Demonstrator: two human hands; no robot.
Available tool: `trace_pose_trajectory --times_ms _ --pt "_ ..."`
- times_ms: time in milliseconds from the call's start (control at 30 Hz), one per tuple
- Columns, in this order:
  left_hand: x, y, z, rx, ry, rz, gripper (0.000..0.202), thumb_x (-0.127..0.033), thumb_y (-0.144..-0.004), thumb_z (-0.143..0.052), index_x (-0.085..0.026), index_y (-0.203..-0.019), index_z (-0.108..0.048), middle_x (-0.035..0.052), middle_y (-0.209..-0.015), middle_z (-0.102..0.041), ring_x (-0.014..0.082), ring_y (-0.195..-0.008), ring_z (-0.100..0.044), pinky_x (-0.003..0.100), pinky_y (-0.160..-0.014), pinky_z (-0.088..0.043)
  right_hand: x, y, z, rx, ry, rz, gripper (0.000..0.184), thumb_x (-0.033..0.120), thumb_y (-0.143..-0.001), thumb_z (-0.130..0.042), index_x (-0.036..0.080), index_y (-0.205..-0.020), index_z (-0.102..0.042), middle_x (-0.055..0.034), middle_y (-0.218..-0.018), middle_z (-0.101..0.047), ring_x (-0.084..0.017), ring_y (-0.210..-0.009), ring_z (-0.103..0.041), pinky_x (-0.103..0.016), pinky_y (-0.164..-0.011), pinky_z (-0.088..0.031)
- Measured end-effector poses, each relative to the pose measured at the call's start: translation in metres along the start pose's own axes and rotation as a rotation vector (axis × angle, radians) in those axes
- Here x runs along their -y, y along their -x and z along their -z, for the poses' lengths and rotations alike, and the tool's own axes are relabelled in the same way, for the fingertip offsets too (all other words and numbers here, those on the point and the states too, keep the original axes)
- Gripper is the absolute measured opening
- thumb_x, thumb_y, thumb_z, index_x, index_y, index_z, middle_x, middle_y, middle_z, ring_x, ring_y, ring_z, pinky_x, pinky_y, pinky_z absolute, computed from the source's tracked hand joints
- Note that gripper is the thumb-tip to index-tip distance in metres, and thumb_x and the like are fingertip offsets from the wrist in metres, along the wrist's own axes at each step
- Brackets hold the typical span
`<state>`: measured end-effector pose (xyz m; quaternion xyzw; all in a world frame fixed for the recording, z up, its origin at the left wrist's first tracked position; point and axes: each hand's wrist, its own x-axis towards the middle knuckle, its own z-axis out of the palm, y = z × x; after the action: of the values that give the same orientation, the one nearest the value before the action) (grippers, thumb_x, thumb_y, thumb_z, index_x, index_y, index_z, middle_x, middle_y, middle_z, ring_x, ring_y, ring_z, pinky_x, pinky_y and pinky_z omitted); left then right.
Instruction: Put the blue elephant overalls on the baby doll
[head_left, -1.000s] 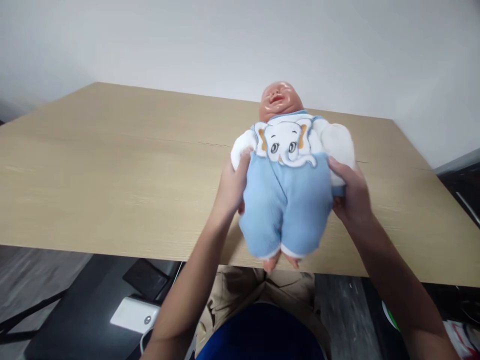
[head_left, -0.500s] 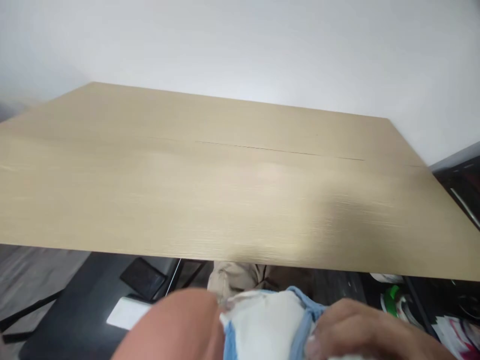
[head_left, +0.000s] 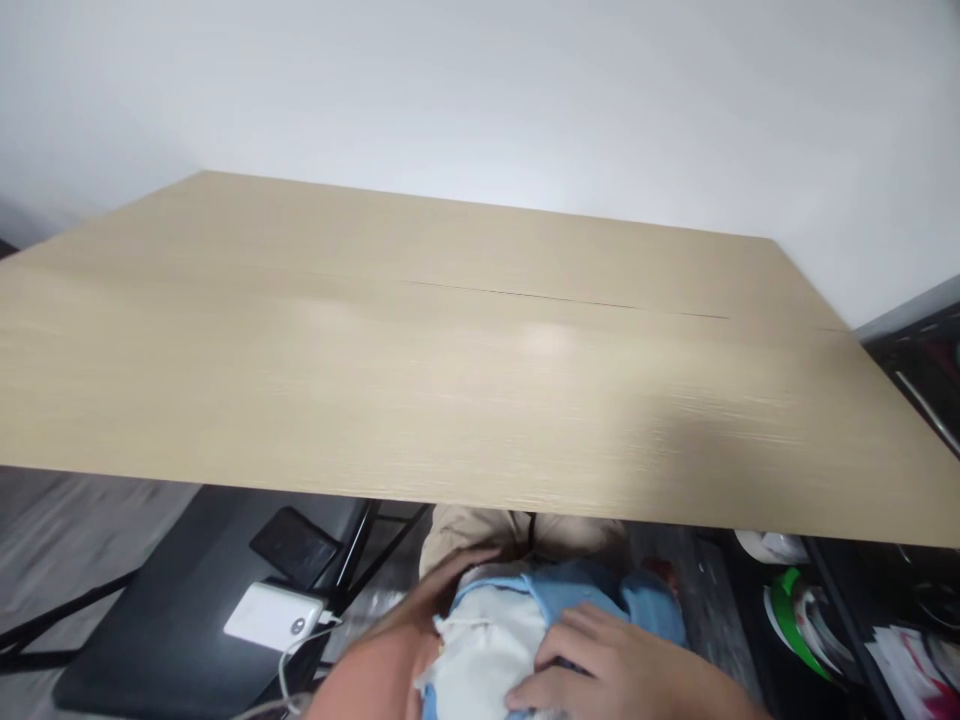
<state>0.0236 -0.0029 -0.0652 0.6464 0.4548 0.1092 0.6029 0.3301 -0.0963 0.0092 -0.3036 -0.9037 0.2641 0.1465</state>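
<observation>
A light blue denim cloth item (head_left: 574,590) with a white fabric lining (head_left: 491,640) lies bunched in my lap at the bottom of the view. Its exact kind is unclear. My left hand (head_left: 461,568) reaches round its far left edge, fingers pointing right and partly hidden, seemingly closed on the fabric. On the near right side, my right hand (head_left: 581,660) has its fingers bent against the white lining and gathered round the cloth. A salmon-coloured sleeve (head_left: 375,675) covers my left arm.
A wooden tabletop (head_left: 450,390) spans the view against a white wall (head_left: 480,100). At lower left, a black chair (head_left: 172,590) bears a dark phone (head_left: 295,547) and a white power bank (head_left: 274,615) with a cable. Shelves at lower right hold a green roll (head_left: 791,620) and papers (head_left: 911,665).
My view has tilted down a little, so more of the cloth and chair shows. My left hand has come into sight at the cloth's far edge. My right hand has shifted left over the lining.
</observation>
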Motion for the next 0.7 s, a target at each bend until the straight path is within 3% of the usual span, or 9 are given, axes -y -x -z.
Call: trace_pose_trajectory --times_ms 33,100,200,267,333,400,533,700 --pt "0.008 0.002 0.01 0.011 0.014 0.009 0.029 -0.059 -0.1 -0.082 -0.047 -0.126 -0.084 -0.0002 -0.124 -0.086 0.0373 -0.126 -0.08 0.066 -0.115 -0.063 0.002 -0.004 -0.003 0.009 0.032 0.034 0.035 0.057 -0.12 -0.051 0.043 -0.14 -0.078 0.0066 -0.104 -0.087 -0.02 -0.082 -0.081 -0.035 -0.08 -0.071" --pt "0.015 0.013 0.032 0.018 0.036 0.001 0.038 -0.064 -0.092 -0.087 -0.058 -0.13 -0.082 -0.005 -0.14 -0.084 0.0401 -0.141 -0.074 0.066 -0.128 -0.054 0.005 -0.012 -0.008 0.026 0.11 0.109 0.028 0.044 -0.123 -0.052 0.031 -0.127 -0.077 0.0041 -0.104 -0.084 -0.018 -0.086 -0.075 -0.033 -0.081 -0.065" --pt "-0.003 0.039 0.051 -0.059 -0.017 0.056 0.044 -0.066 -0.108 -0.066 -0.05 -0.147 -0.075 0.003 -0.161 -0.073 0.0395 -0.155 -0.064 0.065 -0.136 -0.045 0.01 -0.02 -0.02 0.036 0.145 0.208 0.015 0.033 -0.121 -0.062 0.022 -0.115 -0.071 0.0023 -0.103 -0.078 -0.016 -0.091 -0.068 -0.032 -0.083 -0.055" --pt "-0.026 0.054 0.044 -0.014 -0.036 -0.008 0.055 -0.066 -0.104 -0.071 -0.048 -0.156 -0.067 0.0058 -0.167 -0.067 0.0403 -0.16 -0.057 0.065 -0.138 -0.041 0.009 -0.022 -0.03 0.017 0.134 0.25 0.015 0.035 -0.121 -0.062 0.022 -0.119 -0.068 0.0034 -0.102 -0.074 -0.016 -0.092 -0.064 -0.032 -0.086 -0.052" --pt "-0.048 0.063 0.025 0.157 -0.026 -0.143 0.07 -0.065 -0.088 -0.089 -0.045 -0.152 -0.069 0.0079 -0.165 -0.066 0.0432 -0.156 -0.059 0.062 -0.133 -0.047 0.007 -0.021 -0.037 -0.002 0.129 0.263 0.016 0.037 -0.123 -0.059 0.023 -0.12 -0.068 0.0038 -0.104 -0.073 -0.016 -0.094 -0.063 -0.033 -0.089 -0.051" --pt "-0.062 0.064 0.003 0.289 -0.053 -0.202 0.061 -0.054 -0.084 -0.092 -0.038 -0.14 -0.073 0.01 -0.161 -0.066 0.0425 -0.15 -0.061 0.059 -0.131 -0.049 0.006 -0.018 -0.041 -0.003 0.138 0.261 0.018 0.037 -0.123 -0.058 0.023 -0.118 -0.068 0.0036 -0.105 -0.073 -0.016 -0.094 -0.064 -0.032 -0.091 -0.051" --pt "-0.061 0.059 -0.022 0.304 -0.076 -0.164 0.063 -0.041 -0.074 -0.096 -0.031 -0.13 -0.07 0.0129 -0.16 -0.063 0.0416 -0.146 -0.062 0.056 -0.127 -0.05 0.004 -0.007 -0.05 -0.014 0.117 0.236 0.017 0.037 -0.123 -0.059 0.025 -0.115 -0.069 0.0046 -0.098 -0.074 -0.016 -0.089 -0.064 -0.031 -0.087 -0.051" --pt "-0.049 0.052 -0.019 0.339 -0.083 -0.121 0.07 -0.043 -0.066 -0.102 -0.033 -0.127 -0.07 0.0104 -0.161 -0.062 0.04 -0.145 -0.062 0.055 -0.126 -0.05 0.002 0.018 -0.087 -0.046 0.032 0.092 0.031 0.038 -0.119 -0.067 0.024 -0.092 -0.068 0.0069 -0.075 -0.065 -0.013 -0.07 -0.056 -0.028 -0.079 -0.053"
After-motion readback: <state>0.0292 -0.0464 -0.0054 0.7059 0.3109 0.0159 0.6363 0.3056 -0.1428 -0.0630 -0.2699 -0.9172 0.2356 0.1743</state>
